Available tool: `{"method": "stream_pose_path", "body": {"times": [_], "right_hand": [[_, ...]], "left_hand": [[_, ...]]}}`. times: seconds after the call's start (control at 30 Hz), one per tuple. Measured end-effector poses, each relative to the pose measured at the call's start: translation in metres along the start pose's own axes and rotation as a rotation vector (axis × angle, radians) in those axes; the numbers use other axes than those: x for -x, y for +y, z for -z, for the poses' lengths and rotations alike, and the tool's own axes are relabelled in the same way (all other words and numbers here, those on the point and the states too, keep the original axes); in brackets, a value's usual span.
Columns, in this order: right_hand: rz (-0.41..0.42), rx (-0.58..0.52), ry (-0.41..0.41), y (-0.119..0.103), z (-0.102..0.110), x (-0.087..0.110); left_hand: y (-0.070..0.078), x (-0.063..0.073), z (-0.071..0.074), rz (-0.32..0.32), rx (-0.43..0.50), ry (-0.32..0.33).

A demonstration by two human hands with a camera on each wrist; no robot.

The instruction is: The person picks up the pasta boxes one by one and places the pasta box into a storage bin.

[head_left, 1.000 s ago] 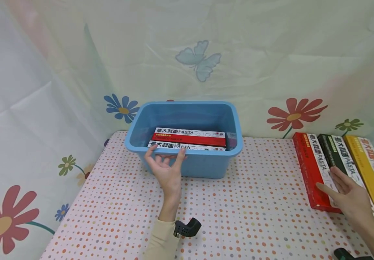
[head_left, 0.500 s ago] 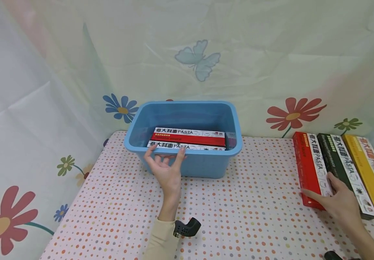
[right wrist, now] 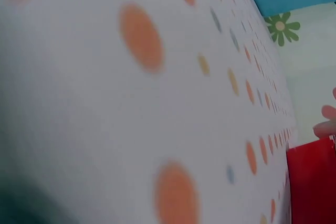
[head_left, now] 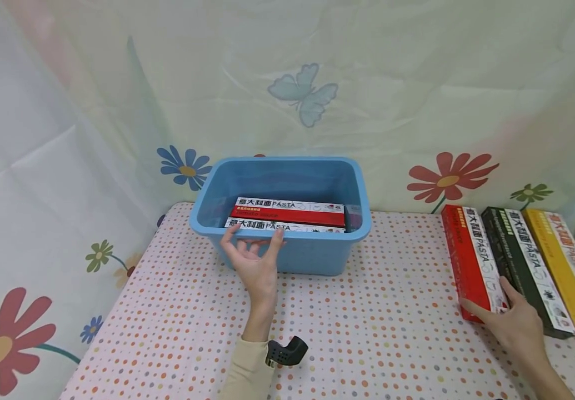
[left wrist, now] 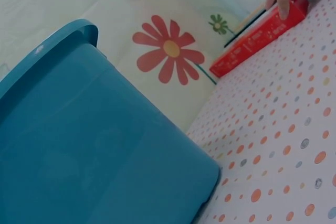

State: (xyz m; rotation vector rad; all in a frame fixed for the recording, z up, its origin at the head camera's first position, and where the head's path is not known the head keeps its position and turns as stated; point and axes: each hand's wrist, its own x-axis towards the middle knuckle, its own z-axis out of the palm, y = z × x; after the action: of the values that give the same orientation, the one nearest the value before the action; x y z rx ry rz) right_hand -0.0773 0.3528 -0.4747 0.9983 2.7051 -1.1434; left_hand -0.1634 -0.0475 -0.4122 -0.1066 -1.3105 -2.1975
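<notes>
My left hand [head_left: 254, 272] holds the front rim of a blue plastic tub [head_left: 312, 253], thumb and a fingertip over the edge. Inside the tub lie a red-and-white pasta box [head_left: 292, 214] and, in front of it, a second pasta box [head_left: 312, 229] showing its white side. Far right, my right hand [head_left: 514, 325] grips the near end of another red pasta box [head_left: 459, 244], thumb on its left side. That red box [left wrist: 257, 40] appears beneath the right fingers in the left wrist view. Only a corner of the red box [right wrist: 312, 184] enters the right wrist view.
A dark green pasta box [head_left: 519, 266] lies right of the gripped red one, and a yellow pasta box [head_left: 564, 272] beyond it. A dotted cloth [head_left: 397, 316] covers the table. A flowered curtain [head_left: 392, 122] hangs behind the tub.
The right hand has shifted left from over the red and green boxes and now grips the red one, whose near end has moved left. The left hand stays on the tub rim.
</notes>
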Motion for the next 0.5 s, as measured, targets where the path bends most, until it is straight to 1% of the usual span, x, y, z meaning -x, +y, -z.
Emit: {"method": "stream_pose_path", "body": {"times": [0.17,0.3,0.37,0.5], "right_hand": [[0.011,-0.020,0.032,0.000,-0.008,0.005],[-0.006,-0.032,0.042,-0.002,-0.013,0.008],[-0.011,-0.035,0.052,-0.002,-0.015,0.009],[0.005,-0.055,0.080,0.000,-0.018,0.009]], "left_hand": [[0.000,0.001,0.001,0.008,0.004,0.007],[0.000,0.001,0.002,0.009,0.002,0.007],[0.000,0.001,0.001,0.005,-0.002,0.002],[0.000,0.001,0.001,-0.008,-0.002,-0.006]]}}
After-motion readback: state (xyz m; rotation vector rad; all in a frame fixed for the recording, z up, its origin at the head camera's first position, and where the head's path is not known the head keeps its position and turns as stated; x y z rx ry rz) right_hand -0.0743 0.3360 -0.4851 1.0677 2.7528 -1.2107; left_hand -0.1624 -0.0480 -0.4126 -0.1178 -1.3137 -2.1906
